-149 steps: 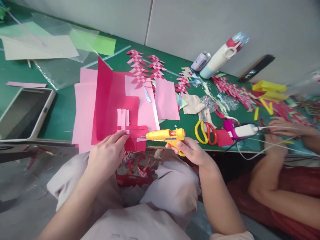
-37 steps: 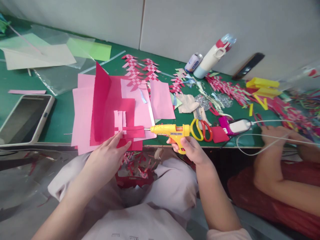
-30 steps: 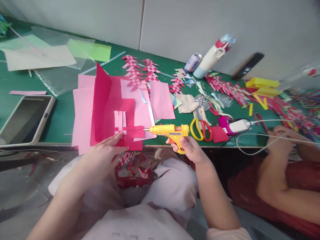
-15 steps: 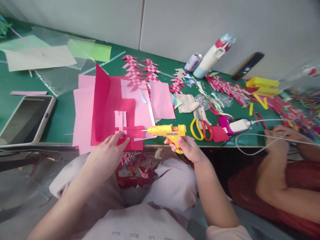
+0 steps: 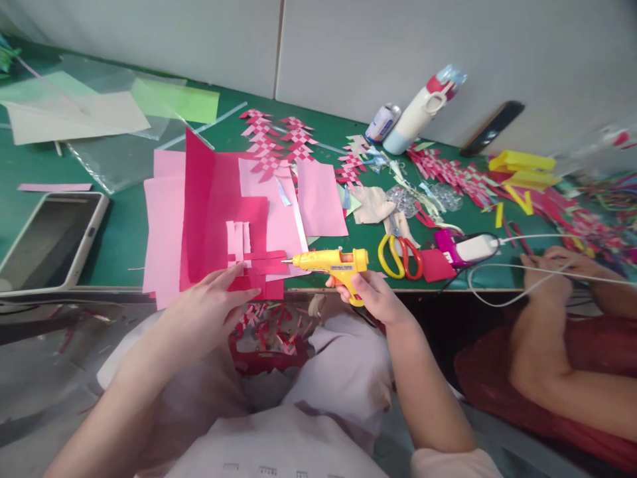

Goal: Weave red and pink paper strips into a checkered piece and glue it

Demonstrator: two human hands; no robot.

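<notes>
My right hand (image 5: 371,292) is wrapped round a yellow glue gun (image 5: 331,260), whose metal nozzle points left. Just left of that tip lie small interlaced paper strips (image 5: 240,240), light pink ones upright and dark pink ones across. My left hand (image 5: 209,299) rests with fingers stretched out on the near end of these strips, thumb apart from the fingers. Beneath are dark pink paper sheets (image 5: 226,176), one folded up at the left, and light pink sheets (image 5: 162,226). Whether the left fingertips pinch a strip is hidden.
Yellow-and-red-handled scissors (image 5: 391,257) lie right of the glue gun. A phone (image 5: 50,239) is at the left. Woven paper chains (image 5: 263,143), a can (image 5: 382,123) and a bottle (image 5: 418,113) stand or lie behind. A co-worker's hands (image 5: 552,272) and white cable (image 5: 497,305) are at the right.
My left thumb has shifted slightly right and toward me, and the left hand has slid a little left. My right hand keeps the glue gun in nearly the same place.
</notes>
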